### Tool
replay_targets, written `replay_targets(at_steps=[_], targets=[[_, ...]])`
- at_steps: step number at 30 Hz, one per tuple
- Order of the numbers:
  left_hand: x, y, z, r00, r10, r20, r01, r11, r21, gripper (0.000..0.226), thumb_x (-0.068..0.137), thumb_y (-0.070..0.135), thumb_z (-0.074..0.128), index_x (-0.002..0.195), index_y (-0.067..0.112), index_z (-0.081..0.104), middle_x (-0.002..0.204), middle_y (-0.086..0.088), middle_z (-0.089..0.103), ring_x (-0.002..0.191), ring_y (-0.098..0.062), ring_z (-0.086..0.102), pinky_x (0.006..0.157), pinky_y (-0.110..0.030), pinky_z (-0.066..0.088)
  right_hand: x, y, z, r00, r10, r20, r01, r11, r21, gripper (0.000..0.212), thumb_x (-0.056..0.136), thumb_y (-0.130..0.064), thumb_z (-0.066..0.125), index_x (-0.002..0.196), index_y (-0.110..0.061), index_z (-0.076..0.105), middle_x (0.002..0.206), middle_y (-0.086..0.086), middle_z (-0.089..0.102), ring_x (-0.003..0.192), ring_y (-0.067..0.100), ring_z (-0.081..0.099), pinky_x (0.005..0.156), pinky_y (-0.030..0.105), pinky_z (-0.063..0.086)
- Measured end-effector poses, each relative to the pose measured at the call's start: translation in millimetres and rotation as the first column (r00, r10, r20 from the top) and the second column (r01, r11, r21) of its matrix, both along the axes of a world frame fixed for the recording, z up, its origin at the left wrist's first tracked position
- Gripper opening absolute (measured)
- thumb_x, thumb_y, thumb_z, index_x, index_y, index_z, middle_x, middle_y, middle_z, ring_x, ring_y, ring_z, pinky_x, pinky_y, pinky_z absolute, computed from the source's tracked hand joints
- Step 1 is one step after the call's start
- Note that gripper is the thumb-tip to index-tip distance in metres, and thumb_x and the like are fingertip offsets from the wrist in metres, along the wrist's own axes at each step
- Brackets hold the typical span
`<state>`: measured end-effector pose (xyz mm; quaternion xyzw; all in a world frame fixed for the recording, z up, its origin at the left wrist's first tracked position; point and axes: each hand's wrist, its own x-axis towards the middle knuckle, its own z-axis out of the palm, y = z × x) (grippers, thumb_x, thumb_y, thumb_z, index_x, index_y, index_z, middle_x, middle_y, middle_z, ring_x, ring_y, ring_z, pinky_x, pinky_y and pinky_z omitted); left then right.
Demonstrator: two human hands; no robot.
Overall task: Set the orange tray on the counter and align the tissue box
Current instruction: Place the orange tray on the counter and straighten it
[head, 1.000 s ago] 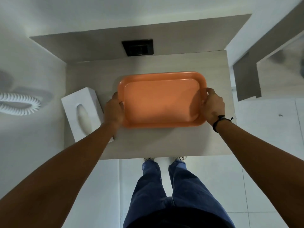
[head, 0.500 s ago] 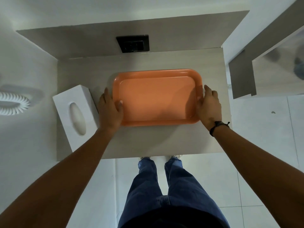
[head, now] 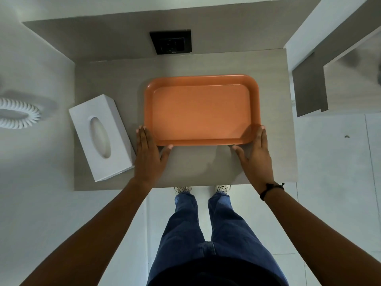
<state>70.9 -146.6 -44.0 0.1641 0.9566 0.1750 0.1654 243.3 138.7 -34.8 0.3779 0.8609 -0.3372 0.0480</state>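
Note:
The empty orange tray [head: 202,110] lies flat on the grey counter [head: 198,166], right of centre. My left hand [head: 149,155] rests flat at the tray's near left corner, fingers spread, touching the rim. At the near right corner my right hand [head: 254,155] does the same, with a black cord on the wrist. Neither hand grips the tray. The white tissue box [head: 101,136] sits at the counter's left edge, turned at an angle to the tray, just left of my left hand.
A black socket plate [head: 171,41] is set in the back panel behind the counter. A white coiled cord [head: 19,115] hangs on the left wall. A grey ledge [head: 309,83] juts in at the right. My legs and shoes stand below the counter's front edge.
Both hands let go of the tray's short sides and slid back to its near corners, now lying flat and open. The tray rests on the counter.

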Motion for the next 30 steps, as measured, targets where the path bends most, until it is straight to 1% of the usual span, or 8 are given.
replay_targets(at_steps=[3, 6, 9, 16, 19, 23, 26, 30], targets=[[-4, 4, -1, 1.0, 0.002, -0.003, -0.002, 1.0, 0.008, 0.103, 0.103, 0.062, 0.049, 0.169, -0.003, 0.005, 0.178, -0.025, 0.007, 0.167, -0.041, 0.005, 0.134, -0.055, 0.021, -10, 7, 0, 1.0, 0.008, 0.0, -0.008, 1.0, 0.009, 0.104, 0.103, -0.052, 0.065, 0.173, -0.01, 0.002, 0.183, 0.014, 0.01, 0.155, 0.043, 0.043, 0.11, 0.055, 0.054], [-12, 7, -1, 1.0, 0.02, -0.001, -0.02, 1.0, -0.007, 0.102, 0.103, 0.064, 0.046, 0.169, -0.001, 0.003, 0.178, -0.023, 0.006, 0.167, -0.04, 0.003, 0.134, -0.054, 0.019, -23, 13, 0, 1.0, 0.012, -0.007, -0.012, 1.0, 0.008, 0.099, 0.105, -0.047, 0.065, 0.174, -0.011, 0.004, 0.183, 0.012, 0.011, 0.148, 0.046, 0.051, 0.108, 0.057, 0.054], [-24, 12, -2, 1.0, 0.008, -0.023, -0.009, 1.0, -0.018, 0.101, 0.105, 0.059, 0.051, 0.169, -0.003, 0.004, 0.178, -0.025, 0.007, 0.167, -0.041, 0.004, 0.134, -0.053, 0.017, -36, 17, -1, 0.999, 0.002, -0.036, -0.001, 1.0, 0.022, 0.095, 0.105, -0.046, 0.064, 0.173, -0.011, 0.008, 0.182, 0.013, 0.013, 0.144, 0.047, 0.054, 0.106, 0.056, 0.054], [-55, 24, -5, 0.999, -0.004, -0.04, 0.003, 1.0, -0.008, 0.1, 0.106, 0.057, 0.052, 0.169, -0.004, 0.004, 0.177, -0.026, 0.007, 0.167, -0.042, 0.003, 0.134, -0.051, 0.013, -66, 28, 1, 0.998, -0.012, -0.056, 0.014, 0.999, 0.032, 0.094, 0.106, -0.045, 0.064, 0.174, -0.014, 0.007, 0.183, 0.012, 0.014, 0.147, 0.043, 0.052, 0.11, 0.053, 0.052], [-64, 28, -6, 0.999, -0.001, -0.048, 0.001, 1.0, -0.004, 0.1, 0.106, 0.056, 0.053, 0.168, -0.005, 0.005, 0.177, -0.028, 0.008, 0.166, -0.043, 0.004, 0.135, -0.053, 0.015, -77, 32, 2, 0.998, -0.009, -0.061, 0.011, 1.0, 0.024, 0.094, 0.106, -0.045, 0.064, 0.174, -0.013, 0.007, 0.183, 0.011, 0.014, 0.151, 0.041, 0.049, 0.113, 0.055, 0.05], [-76, 34, -5, 0.999, 0.009, -0.04, -0.009, 1.0, -0.012, 0.1, 0.106, 0.058, 0.052, 0.169, -0.002, 0.003, 0.178, -0.025, 0.007, 0.167, -0.041, 0.003, 0.134, -0.051, 0.016, -91, 39, 2, 0.998, -0.005, -0.062, 0.006, 1.0, 0.023, 0.094, 0.106, -0.042, 0.065, 0.174, -0.014, 0.006, 0.183, 0.01, 0.015, 0.151, 0.041, 0.049, 0.115, 0.056, 0.05], [-78, 34, -5, 0.999, 0.011, -0.037, -0.012, 1.0, -0.022, 0.101, 0.105, 0.059, 0.052, 0.17, 0.0, 0.002, 0.179, -0.023, 0.006, 0.167, -0.04, 0.003, 0.133, -0.05, 0.017, -94, 42, 1, 0.998, -0.001, -0.055, 0.002, 1.0, 0.019, 0.094, 0.106, -0.042, 0.065, 0.173, -0.014, 0.006, 0.182, 0.009, 0.015, 0.15, 0.041, 0.05, 0.114, 0.058, 0.051], [-76, 35, -5, 0.999, 0.014, -0.032, -0.015, 1.0, -0.023, 0.102, 0.104, 0.059, 0.052, 0.17, 0.0, 0.001, 0.179, -0.023, 0.005, 0.167, -0.04, 0.002, 0.133, -0.052, 0.017, -92, 44, -3, 0.999, 0.011, -0.044, -0.01, 1.0, 0.025, 0.096, 0.106, -0.044, 0.065, 0.174, -0.015, 0.004, 0.183, 0.011, 0.014, 0.154, 0.041, 0.045, 0.115, 0.058, 0.05]])
